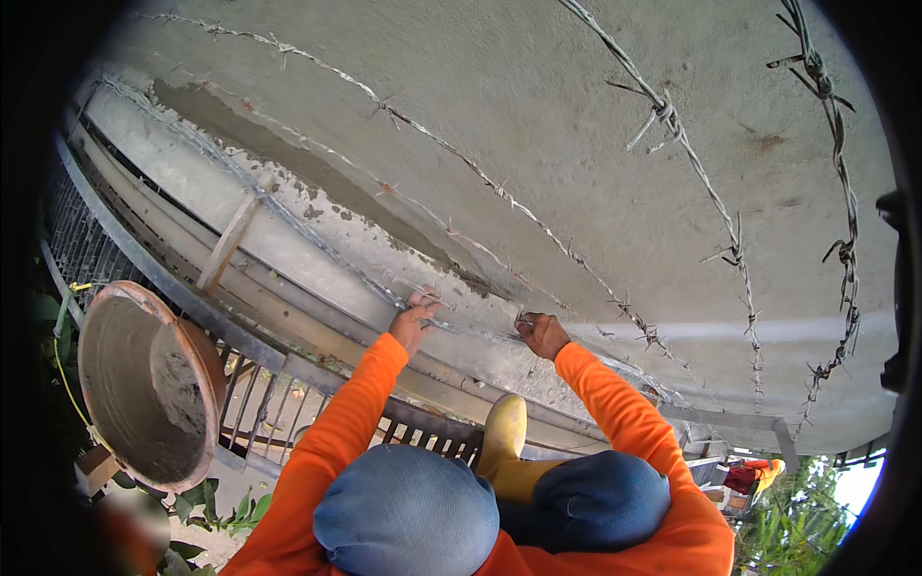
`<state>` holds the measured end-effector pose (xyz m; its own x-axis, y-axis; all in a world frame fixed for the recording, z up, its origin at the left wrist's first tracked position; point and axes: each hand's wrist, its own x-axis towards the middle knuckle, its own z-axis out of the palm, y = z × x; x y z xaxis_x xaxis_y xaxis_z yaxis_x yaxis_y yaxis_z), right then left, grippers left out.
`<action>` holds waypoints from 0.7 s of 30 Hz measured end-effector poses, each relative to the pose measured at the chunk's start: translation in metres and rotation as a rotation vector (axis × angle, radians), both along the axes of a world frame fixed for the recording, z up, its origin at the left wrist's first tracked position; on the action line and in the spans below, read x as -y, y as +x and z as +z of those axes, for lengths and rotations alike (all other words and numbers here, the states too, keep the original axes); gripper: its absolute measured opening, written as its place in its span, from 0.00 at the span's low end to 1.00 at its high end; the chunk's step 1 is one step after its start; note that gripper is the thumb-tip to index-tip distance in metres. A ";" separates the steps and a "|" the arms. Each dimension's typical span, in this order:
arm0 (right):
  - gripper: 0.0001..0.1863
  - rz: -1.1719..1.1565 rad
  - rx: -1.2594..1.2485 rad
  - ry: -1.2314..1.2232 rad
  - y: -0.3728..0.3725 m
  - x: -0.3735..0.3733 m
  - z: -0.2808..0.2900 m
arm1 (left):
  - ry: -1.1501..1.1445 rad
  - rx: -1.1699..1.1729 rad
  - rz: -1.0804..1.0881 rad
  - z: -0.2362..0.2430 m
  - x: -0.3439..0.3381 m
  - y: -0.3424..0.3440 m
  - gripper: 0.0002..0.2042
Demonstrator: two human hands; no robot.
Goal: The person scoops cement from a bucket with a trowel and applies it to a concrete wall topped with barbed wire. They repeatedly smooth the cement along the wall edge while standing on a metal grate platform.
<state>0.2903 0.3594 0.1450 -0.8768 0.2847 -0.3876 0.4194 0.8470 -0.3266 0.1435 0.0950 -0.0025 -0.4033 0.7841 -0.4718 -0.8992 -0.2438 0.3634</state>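
Observation:
My left hand reaches to the ledge at the wall's foot, beside a low strand of barbed wire. Its fingers are slightly bent and apart, touching or almost touching the strand. To its right, my right hand is closed against the lower edge of the grey plastered wall. A small pale, thin piece shows at its fingertips; I cannot make out what it is. Between and behind the hands runs a rough, unplastered strip with a darker damp patch above it.
More barbed wire strands cross before the wall. A mortar-coated bucket hangs or stands left, by a metal railing. A wooden strut leans on the ledge. My yellow boot is below. Another person is far right.

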 end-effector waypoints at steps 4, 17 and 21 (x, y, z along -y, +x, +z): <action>0.19 -0.072 -0.037 -0.054 -0.004 0.008 0.004 | -0.034 -0.036 -0.020 0.002 0.003 0.000 0.31; 0.18 -0.200 0.081 -0.186 -0.037 0.022 0.009 | -0.014 -0.052 -0.035 0.002 0.004 -0.002 0.33; 0.18 -0.319 0.254 -0.245 -0.042 0.033 0.018 | -0.007 -0.022 -0.026 0.003 0.001 -0.002 0.33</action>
